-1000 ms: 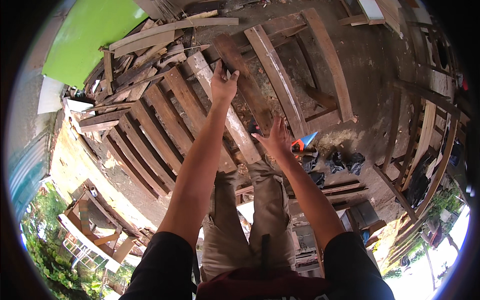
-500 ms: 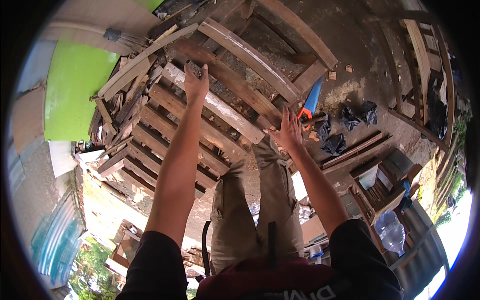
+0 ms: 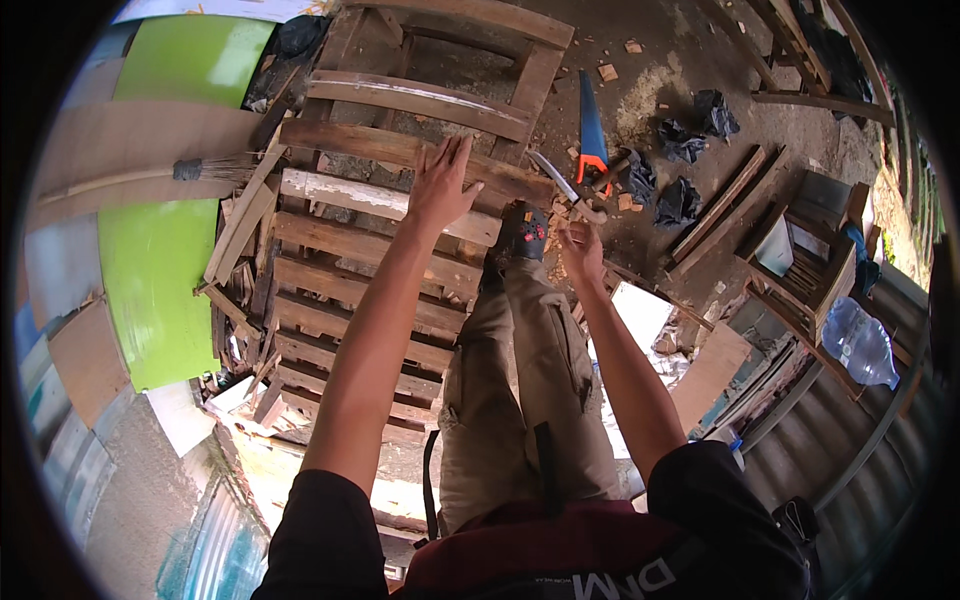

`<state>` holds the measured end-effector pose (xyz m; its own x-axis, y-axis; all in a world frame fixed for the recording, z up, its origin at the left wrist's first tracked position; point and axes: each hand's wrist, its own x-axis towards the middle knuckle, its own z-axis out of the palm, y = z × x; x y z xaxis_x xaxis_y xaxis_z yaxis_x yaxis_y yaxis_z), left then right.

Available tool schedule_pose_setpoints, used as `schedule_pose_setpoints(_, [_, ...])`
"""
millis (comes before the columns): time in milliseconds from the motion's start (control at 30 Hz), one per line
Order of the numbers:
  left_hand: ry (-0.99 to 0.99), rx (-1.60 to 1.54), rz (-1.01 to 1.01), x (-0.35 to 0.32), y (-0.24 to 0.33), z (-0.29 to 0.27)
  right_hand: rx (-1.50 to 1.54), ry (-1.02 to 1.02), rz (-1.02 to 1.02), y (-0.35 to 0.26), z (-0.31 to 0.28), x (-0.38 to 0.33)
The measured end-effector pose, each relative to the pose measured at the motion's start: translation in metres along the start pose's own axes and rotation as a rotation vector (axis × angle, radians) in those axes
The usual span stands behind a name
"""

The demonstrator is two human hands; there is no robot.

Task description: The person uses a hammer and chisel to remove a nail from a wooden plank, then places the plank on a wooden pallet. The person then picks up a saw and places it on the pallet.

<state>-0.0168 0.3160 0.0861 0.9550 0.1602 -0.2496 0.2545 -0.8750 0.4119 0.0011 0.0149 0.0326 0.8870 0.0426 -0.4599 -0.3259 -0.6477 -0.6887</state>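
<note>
A wooden pallet of parallel brown planks (image 3: 340, 238) lies in front of me, one plank coated in flaking white paint. Over its upper planks my left hand (image 3: 438, 190) is open, fingers extended and thumb apart; whether it touches the wood I cannot tell. My right hand (image 3: 582, 250), fingers curled, is at the pale wooden handle of a long-bladed knife (image 3: 560, 180). The blade slants up and left, past the plank ends. Just beyond it a hand saw (image 3: 590, 120) with a blue blade and orange handle lies on the ground.
Crumpled black plastic (image 3: 678, 202) and wood chips litter the ground to the right, near two loose boards (image 3: 728, 210). Farther right are a wooden frame (image 3: 815, 255) and a clear plastic bottle (image 3: 860, 343). Green panels (image 3: 158, 290) line the left. My shoe (image 3: 524, 232) stands beside the pallet.
The view has turned, so the pallet appears rotated. The knife has come into sight at my right hand, whose fingers went from spread to curled. My left hand is over the planks, still open.
</note>
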Motion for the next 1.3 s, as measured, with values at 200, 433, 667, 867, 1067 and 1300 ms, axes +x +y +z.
schedule_pose_setpoints(200, [-0.057, 0.109, 0.073, 0.016, 0.004, 0.036, 0.459, -0.058, 0.120, -0.048, 0.031, 0.016])
schedule_pose_setpoints(433, [-0.044, 0.125, 0.096, 0.021, 0.005, 0.039, 0.727, -0.165, 0.048, -0.018, 0.078, 0.029])
schedule_pose_setpoints(667, [-0.126, 0.152, 0.057, 0.009, 0.007, 0.036, 0.663, -0.226, 0.070, -0.017, 0.072, 0.019])
schedule_pose_setpoints(867, [-0.048, 0.115, 0.064, 0.011, 0.013, 0.030, 0.659, -0.221, 0.072, -0.039, 0.058, 0.018])
schedule_pose_setpoints(1067, [-0.080, 0.123, 0.038, 0.015, 0.019, 0.031, 0.656, -0.217, 0.088, -0.039, 0.055, 0.017])
schedule_pose_setpoints(1300, [-0.080, 0.158, 0.080, 0.015, 0.014, 0.035, 0.651, -0.102, 0.139, -0.035, 0.062, 0.006])
